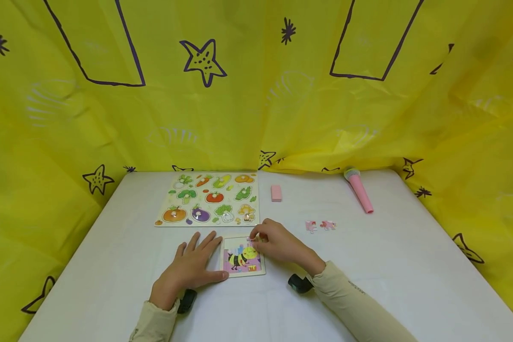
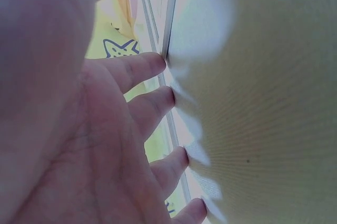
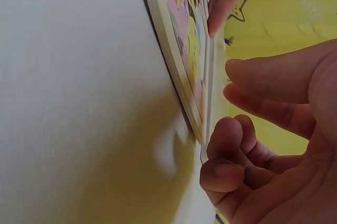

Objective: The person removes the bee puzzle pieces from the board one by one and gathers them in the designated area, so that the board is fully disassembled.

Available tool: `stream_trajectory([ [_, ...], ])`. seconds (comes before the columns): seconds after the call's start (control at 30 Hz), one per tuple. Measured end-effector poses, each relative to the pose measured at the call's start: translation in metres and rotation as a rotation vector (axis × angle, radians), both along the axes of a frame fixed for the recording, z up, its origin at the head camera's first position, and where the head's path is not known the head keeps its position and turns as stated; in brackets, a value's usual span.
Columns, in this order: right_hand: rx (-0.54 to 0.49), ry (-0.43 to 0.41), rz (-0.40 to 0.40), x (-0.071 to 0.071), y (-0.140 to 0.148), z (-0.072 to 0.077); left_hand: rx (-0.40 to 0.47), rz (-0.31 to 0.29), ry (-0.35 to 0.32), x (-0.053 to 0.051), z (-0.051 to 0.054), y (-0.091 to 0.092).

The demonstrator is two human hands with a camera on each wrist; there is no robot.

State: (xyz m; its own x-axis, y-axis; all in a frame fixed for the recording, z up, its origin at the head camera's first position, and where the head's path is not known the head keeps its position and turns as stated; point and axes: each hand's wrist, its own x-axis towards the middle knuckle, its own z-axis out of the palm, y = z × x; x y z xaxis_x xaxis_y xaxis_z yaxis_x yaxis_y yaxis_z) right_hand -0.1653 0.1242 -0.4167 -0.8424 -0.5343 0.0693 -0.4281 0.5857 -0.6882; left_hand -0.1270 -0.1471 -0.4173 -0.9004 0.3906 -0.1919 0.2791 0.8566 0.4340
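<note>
A small framed jigsaw (image 1: 241, 274) showing a bee lies at the front middle; a bare cream strip shows at its upper left. My left hand (image 1: 192, 266) spreads along its left side, thumb on the lower left corner; in the left wrist view the fingertips (image 2: 167, 98) touch down beside a board's edge. Over the jigsaw's upper right corner, my right hand (image 1: 280, 242) holds a small pinkish puzzle piece (image 1: 250, 240) between thumb and index finger. The right wrist view shows the other fingers (image 3: 224, 174) curled; the piece is not visible there.
Behind the jigsaw lies a vegetable board (image 1: 207, 222). A pink block (image 1: 276, 193) is to its right. Two loose puzzle pieces (image 1: 310, 226) lie right of my right hand, and a pink toy microphone (image 1: 360, 192) lies at the back right. A yellow curtain (image 1: 239, 118) hangs behind the table.
</note>
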Motion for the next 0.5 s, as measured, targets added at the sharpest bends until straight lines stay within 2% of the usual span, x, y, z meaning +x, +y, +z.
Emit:
stream_trajectory([
  [0.2,0.005,0.052,0.040,0.000,-0.009,-0.004,0.011,-0.001,0.005,0.000,0.000,-0.001],
  [0.5,0.039,0.072,0.017,0.001,-0.013,-0.012,-0.003,0.002,0.004,0.001,0.001,0.000],
])
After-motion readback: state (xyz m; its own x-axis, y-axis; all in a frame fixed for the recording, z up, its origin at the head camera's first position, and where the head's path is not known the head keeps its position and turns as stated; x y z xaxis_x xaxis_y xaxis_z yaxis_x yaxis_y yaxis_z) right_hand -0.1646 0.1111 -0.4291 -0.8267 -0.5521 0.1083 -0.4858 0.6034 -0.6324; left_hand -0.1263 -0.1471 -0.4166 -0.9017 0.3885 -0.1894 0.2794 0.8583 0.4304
